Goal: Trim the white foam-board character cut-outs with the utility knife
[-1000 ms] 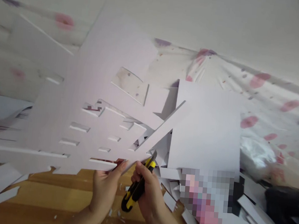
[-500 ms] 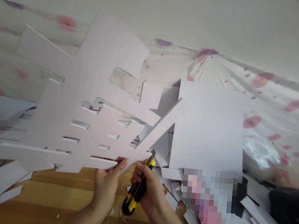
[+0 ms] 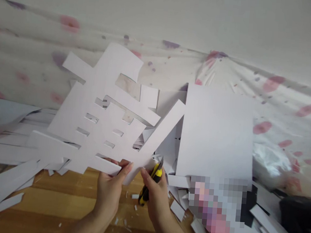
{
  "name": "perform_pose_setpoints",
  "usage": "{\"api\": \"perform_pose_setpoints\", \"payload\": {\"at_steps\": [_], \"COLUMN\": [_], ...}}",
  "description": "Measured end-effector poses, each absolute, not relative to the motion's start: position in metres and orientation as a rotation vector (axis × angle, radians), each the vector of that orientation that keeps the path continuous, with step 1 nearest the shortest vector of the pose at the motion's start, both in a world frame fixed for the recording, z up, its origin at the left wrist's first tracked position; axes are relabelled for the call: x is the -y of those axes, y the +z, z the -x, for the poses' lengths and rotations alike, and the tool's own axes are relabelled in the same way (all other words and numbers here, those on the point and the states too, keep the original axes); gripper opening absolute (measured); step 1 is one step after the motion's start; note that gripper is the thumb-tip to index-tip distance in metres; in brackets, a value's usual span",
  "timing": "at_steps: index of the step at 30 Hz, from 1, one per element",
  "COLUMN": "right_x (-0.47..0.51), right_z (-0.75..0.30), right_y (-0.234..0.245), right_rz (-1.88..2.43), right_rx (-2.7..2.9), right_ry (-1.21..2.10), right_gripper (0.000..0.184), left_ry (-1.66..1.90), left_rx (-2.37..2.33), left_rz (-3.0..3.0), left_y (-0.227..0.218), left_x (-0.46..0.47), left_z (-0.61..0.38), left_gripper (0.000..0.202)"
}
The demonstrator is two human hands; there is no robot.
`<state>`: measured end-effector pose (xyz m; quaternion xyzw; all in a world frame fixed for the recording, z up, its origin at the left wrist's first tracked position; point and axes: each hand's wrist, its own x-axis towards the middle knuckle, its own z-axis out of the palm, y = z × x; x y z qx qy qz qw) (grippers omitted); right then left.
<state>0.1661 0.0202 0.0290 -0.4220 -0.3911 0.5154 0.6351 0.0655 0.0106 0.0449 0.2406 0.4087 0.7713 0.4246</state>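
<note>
Holding wht board (image 3: 103,126) (L hand (image 3: 110,189)), cutter (image 3: 156,173) (R hand (image 3: 158,195)).

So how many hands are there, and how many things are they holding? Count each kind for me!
Hands: 2 (left hand and right hand)
Yellow-and-black cutter: 1, in the right hand
White board with holes: 1, in the left hand
Total: 4

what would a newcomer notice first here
Most striking is the large slotted white board, left of centre and held in the left hand. Next comes the yellow-and-black utility knife in the right hand, just right of centre. Farther right, a plain white panel shows before pink-spotted sheeting.
</note>
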Motion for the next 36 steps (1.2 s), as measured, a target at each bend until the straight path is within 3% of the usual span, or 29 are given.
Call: {"api": "perform_pose_setpoints", "payload": {"at_steps": [5, 13, 19, 26, 36], "right_x": [-0.031, -0.034, -0.033, -0.028, -0.022], "right_z": [-0.179, -0.198, -0.206, -0.199, -0.189], "right_y": [0.020, 0.020, 0.037, 0.046, 0.040], "right_rz": [1.043, 1.162, 1.011, 1.027, 1.017], "right_rx": [1.276, 1.657, 1.733, 1.750, 1.608], "right_ry": [0.561, 0.099, 0.357, 0.681, 0.814], "right_gripper": [0.033, 0.042, 0.043, 0.025, 0.013], "left_ry": [1.923, 1.886, 1.755, 1.554, 1.602], "left_rx": [-1.063, -1.123, -1.103, -1.191, -1.086], "left_rz": [-0.622, -0.677, -0.751, -0.822, -0.711], "left_y": [0.042, 0.045, 0.058, 0.063, 0.057], "left_x": [-0.009, -0.013, -0.030, -0.038, -0.038], "left_z": [-0.064, -0.061, -0.029, -0.007, -0.022], "left_gripper": [0.033, 0.026, 0.039, 0.042, 0.044]}}
